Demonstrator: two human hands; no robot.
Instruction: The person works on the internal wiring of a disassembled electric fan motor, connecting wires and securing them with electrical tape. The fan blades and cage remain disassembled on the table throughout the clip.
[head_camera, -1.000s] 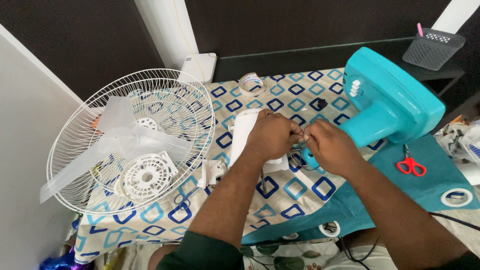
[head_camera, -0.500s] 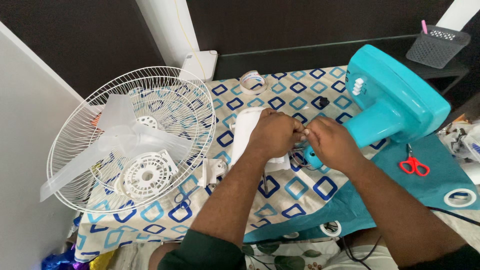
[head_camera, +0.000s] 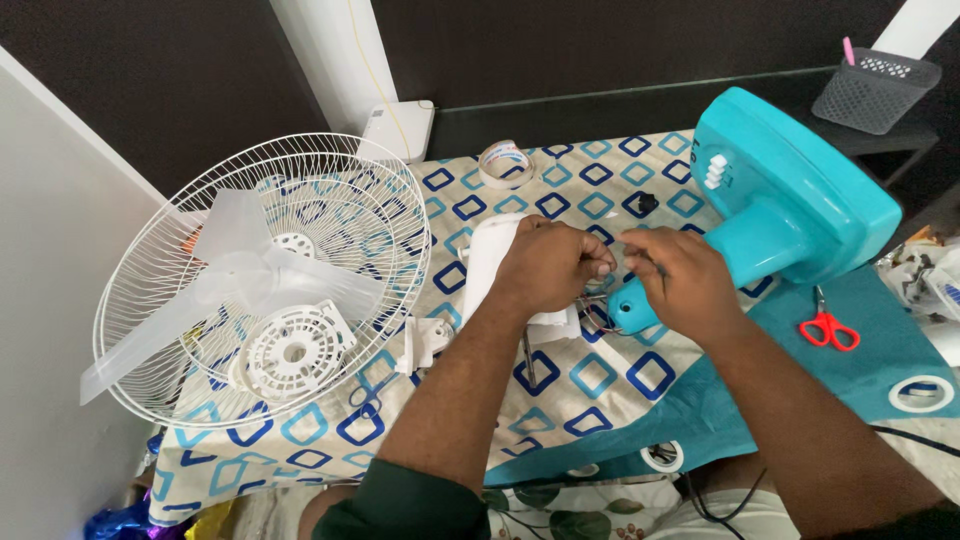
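My left hand (head_camera: 548, 266) and my right hand (head_camera: 680, 277) meet over the patterned cloth (head_camera: 560, 390), fingertips pinched close together on thin wires at the open end of a teal fan stand neck (head_camera: 640, 305). A white fan housing part (head_camera: 490, 260) lies under my left hand, mostly hidden. The teal fan base (head_camera: 790, 200) lies tilted just right of my right hand. What exactly the fingers pinch is too small to tell beyond wires.
A white wire fan guard (head_camera: 270, 270) with translucent blades and a white round cover lies at the left. A tape roll (head_camera: 505, 163) sits at the back. Red scissors (head_camera: 826, 328) and another tape roll (head_camera: 920, 392) lie at the right. A grey mesh basket (head_camera: 875, 88) stands on the dark shelf.
My hands have drawn slightly apart, the right one shifting a little rightward, while still working at the wires by the stand neck. Nothing else has moved.
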